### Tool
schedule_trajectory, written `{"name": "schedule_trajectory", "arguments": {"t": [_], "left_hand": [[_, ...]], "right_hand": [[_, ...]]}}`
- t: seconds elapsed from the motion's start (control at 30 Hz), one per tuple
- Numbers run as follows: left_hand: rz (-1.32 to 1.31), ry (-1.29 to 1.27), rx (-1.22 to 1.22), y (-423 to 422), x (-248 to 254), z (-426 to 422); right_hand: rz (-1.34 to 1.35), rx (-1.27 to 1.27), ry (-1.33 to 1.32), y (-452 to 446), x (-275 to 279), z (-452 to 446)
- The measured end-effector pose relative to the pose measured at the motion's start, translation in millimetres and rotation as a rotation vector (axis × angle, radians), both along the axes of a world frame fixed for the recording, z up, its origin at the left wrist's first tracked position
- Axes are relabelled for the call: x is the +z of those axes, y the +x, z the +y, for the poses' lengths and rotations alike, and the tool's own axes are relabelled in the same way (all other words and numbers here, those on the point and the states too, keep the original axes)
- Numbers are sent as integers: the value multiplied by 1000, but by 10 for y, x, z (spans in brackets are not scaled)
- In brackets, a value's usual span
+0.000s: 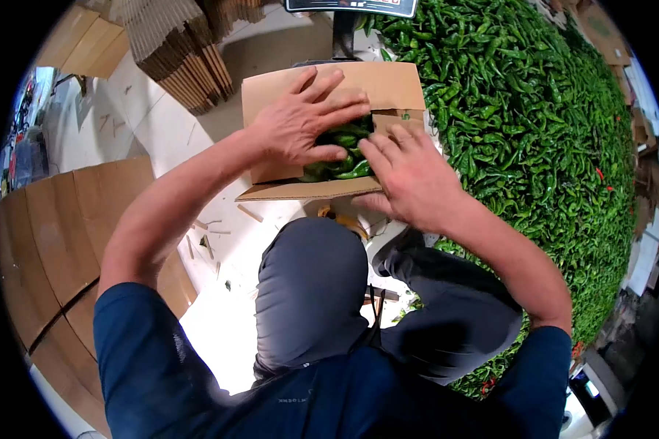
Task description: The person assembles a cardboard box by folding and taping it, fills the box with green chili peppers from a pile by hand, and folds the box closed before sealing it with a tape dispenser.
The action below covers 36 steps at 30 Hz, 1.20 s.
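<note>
Green peppers (350, 167) show through the gap between the flaps of a cardboard box (373, 80) in front of me. My left hand (300, 124) lies on the box's left side with its fingers spread, some reaching over the far flap and some over the peppers. At the right side of the opening is my right hand (417, 175), its fingers apart and slightly bent over the right flap. Its thumb sits lower, by the near flap (307, 192). Neither hand appears to hold anything. The hands cover part of the box's contents.
A large heap of green peppers (520, 132) with a few red ones spreads along the right. Folded cardboard stacks (176, 51) stand at the upper left, and flattened cardboard (73, 219) lies at the left. A device with a display (351, 6) is beyond the box.
</note>
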<state>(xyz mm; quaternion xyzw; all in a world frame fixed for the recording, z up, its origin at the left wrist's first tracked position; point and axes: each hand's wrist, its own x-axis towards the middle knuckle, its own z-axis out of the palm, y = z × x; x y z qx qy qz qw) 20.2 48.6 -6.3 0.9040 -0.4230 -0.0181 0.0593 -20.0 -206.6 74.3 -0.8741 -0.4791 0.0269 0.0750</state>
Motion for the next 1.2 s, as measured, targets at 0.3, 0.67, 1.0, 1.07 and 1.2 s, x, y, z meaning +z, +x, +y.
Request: {"name": "schedule_trajectory", "arguments": {"t": [0.3, 0.67, 1.0, 1.07, 1.2], "left_hand": [[173, -62, -209, 201, -55, 118], [637, -282, -25, 420, 178, 219], [194, 158, 174, 533, 139, 214], [289, 154, 187, 546, 177, 201], [288, 62, 192, 505, 161, 187]], "right_hand": [[-137, -189, -44, 628, -513, 155], [-121, -298, 184, 822, -782, 212], [12, -360, 142, 942, -696, 219], [-6, -387, 116, 951, -755, 251], [168, -386, 21, 1053, -667, 227]]}}
